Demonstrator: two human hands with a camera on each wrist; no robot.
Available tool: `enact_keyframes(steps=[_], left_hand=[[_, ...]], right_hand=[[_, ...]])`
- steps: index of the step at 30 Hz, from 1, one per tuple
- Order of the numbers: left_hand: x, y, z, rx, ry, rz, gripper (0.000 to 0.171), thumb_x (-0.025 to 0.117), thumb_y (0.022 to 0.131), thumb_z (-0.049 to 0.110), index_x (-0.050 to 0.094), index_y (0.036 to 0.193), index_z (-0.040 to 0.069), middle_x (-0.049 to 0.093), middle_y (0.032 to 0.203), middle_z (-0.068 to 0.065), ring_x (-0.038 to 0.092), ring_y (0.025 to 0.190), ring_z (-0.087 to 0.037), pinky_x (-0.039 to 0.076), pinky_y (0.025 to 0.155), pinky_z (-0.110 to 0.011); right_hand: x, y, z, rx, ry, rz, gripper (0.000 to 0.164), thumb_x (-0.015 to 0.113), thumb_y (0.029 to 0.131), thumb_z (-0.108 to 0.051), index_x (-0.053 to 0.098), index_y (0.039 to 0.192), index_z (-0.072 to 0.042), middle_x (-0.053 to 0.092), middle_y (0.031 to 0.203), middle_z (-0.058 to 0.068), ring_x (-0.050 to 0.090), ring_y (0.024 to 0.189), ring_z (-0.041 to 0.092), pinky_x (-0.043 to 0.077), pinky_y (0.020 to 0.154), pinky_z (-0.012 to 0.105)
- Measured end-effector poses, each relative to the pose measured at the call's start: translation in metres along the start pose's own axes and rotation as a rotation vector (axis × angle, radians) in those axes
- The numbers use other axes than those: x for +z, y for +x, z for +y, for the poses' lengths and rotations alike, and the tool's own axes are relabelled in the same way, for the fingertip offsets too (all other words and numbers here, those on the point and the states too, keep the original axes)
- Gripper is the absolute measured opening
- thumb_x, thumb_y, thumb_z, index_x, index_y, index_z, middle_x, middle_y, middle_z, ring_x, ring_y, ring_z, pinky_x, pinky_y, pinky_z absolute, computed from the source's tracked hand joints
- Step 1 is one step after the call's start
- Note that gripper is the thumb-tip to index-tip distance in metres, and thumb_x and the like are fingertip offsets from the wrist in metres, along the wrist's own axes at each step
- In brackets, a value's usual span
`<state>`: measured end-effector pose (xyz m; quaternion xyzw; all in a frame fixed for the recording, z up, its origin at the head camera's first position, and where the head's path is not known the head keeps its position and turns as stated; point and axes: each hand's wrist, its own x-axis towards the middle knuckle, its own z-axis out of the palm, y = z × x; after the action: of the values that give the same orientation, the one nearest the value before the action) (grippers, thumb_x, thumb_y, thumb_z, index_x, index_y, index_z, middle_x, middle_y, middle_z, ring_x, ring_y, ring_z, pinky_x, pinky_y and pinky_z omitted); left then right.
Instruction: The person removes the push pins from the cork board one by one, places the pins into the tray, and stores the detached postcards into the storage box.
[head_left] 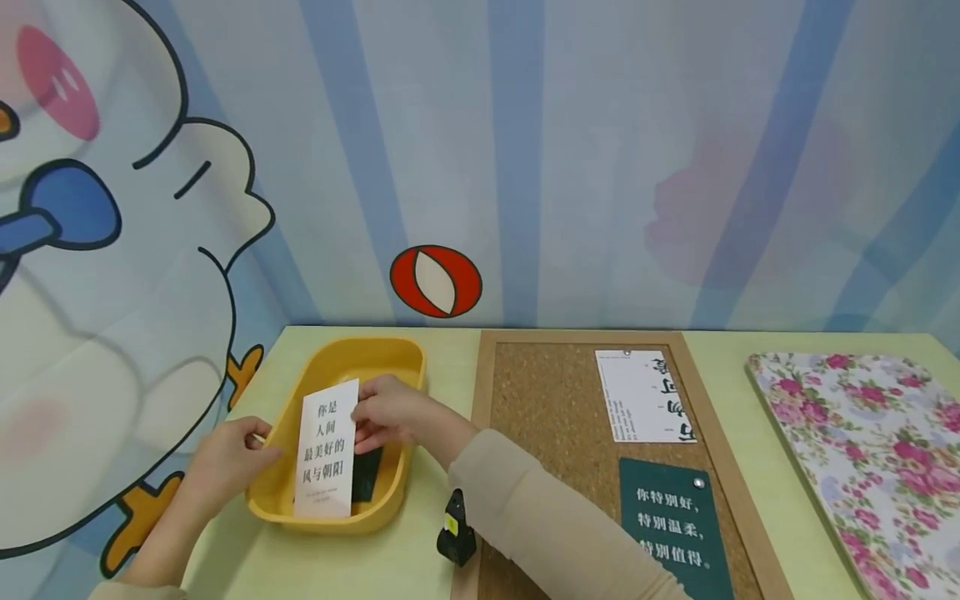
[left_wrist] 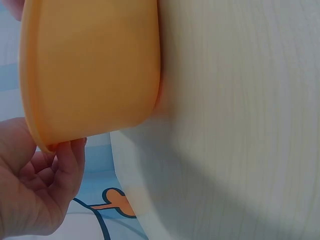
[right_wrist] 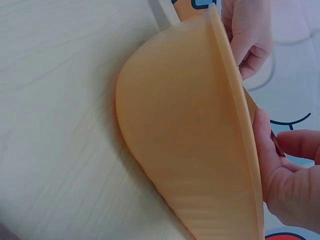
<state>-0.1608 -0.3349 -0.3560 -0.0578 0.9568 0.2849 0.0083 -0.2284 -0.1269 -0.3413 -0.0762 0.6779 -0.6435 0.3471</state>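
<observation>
A yellow plastic tub [head_left: 390, 354] with rounded corners stands at the left of the table. At its left rim, my left hand [head_left: 228, 467] pinches the edge; the left wrist view shows the thumb on one side of the rim and fingers beneath it. My right hand [head_left: 393, 412] reaches over the tub and pinches a white card [head_left: 324, 450] by its right edge. The card bears printed black characters and is tilted up, facing me. Behind it, a dark green card [head_left: 366, 477] lies in the tub, partly hidden.
A wood-framed cork board [head_left: 547, 433] lies right of the tub. A white printed card [head_left: 637, 396] and a green printed card [head_left: 671, 517] are pinned there. A small black object [head_left: 456, 533] sits at its left edge. A floral board [head_left: 862, 450] lies far right.
</observation>
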Motion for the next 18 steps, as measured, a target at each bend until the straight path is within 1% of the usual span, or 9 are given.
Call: enact_keyframes(steps=[8, 11, 15, 18], left_hand=[[-0.0005, 0.0008, 0.001, 0.001, 0.016, 0.006, 0.027, 0.065, 0.08, 0.011, 0.058, 0.097, -0.009, 0.058, 0.075, -0.008, 0.049, 0.062, -0.018, 0.04, 0.052, -0.029], [0.0001, 0.0013, 0.0014, 0.005, 0.013, 0.016, 0.027, 0.065, 0.08, 0.01, 0.058, 0.097, -0.01, 0.058, 0.075, -0.008, 0.049, 0.061, -0.019, 0.041, 0.051, -0.03], [0.0003, 0.001, 0.0014, 0.005, 0.014, 0.015, 0.027, 0.065, 0.08, 0.009, 0.059, 0.097, -0.01, 0.059, 0.075, -0.009, 0.05, 0.062, -0.019, 0.042, 0.052, -0.03], [-0.0004, 0.0003, 0.0013, 0.009, 0.018, 0.01, 0.027, 0.065, 0.08, 0.009, 0.059, 0.097, -0.011, 0.059, 0.075, -0.009, 0.05, 0.062, -0.019, 0.042, 0.052, -0.031]], right_hand=[[0.0024, 0.0003, -0.0001, 0.0, -0.015, 0.057, 0.006, 0.051, 0.09, 0.006, 0.056, 0.093, 0.003, 0.057, 0.069, 0.013, 0.053, 0.052, 0.019, 0.055, 0.061, 0.034], [0.0039, 0.001, 0.0002, -0.005, -0.022, 0.084, 0.008, 0.052, 0.088, 0.008, 0.055, 0.094, 0.003, 0.056, 0.069, 0.012, 0.053, 0.052, 0.019, 0.055, 0.061, 0.034], [0.0066, 0.0025, 0.0013, -0.008, -0.043, 0.12, 0.017, 0.054, 0.086, 0.011, 0.054, 0.102, 0.004, 0.056, 0.07, 0.012, 0.053, 0.052, 0.019, 0.055, 0.059, 0.032], [0.0091, 0.0025, 0.0018, -0.004, -0.053, 0.153, 0.032, 0.055, 0.084, 0.014, 0.053, 0.114, 0.006, 0.057, 0.074, 0.013, 0.053, 0.052, 0.018, 0.054, 0.056, 0.029]])
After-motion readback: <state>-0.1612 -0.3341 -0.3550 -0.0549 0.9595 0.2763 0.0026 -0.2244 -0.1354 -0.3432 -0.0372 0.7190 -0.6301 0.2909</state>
